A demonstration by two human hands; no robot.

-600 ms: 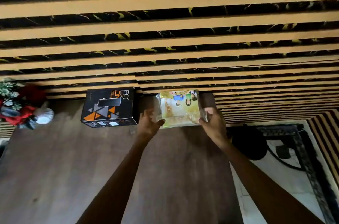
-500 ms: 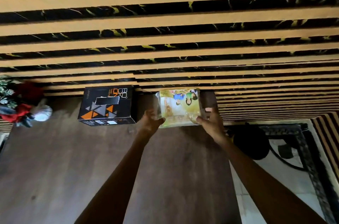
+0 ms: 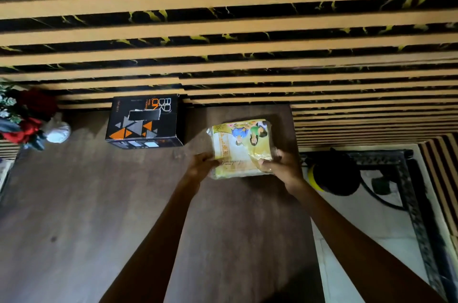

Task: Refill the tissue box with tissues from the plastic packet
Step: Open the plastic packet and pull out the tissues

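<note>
A yellow plastic packet of tissues (image 3: pixel 241 146), printed with cartoon figures, is held over the far part of the brown table (image 3: pixel 99 216). My left hand (image 3: pixel 202 163) grips its near left corner and my right hand (image 3: pixel 278 163) grips its near right corner. The black tissue box (image 3: pixel 145 120) with orange and grey triangles stands to the left of the packet, against the wall, with a dark slot in its top. The box and the packet do not touch.
A striped tan and black wall (image 3: pixel 223 29) rises right behind the table. Red flowers (image 3: pixel 27 116) and a white object (image 3: pixel 58 131) sit at the far left. Past the table's right edge, a black and yellow round object (image 3: pixel 332 173) rests on the floor.
Both hands have drawn the packet a little away from the wall, toward me and slightly right. The box has stayed put.
</note>
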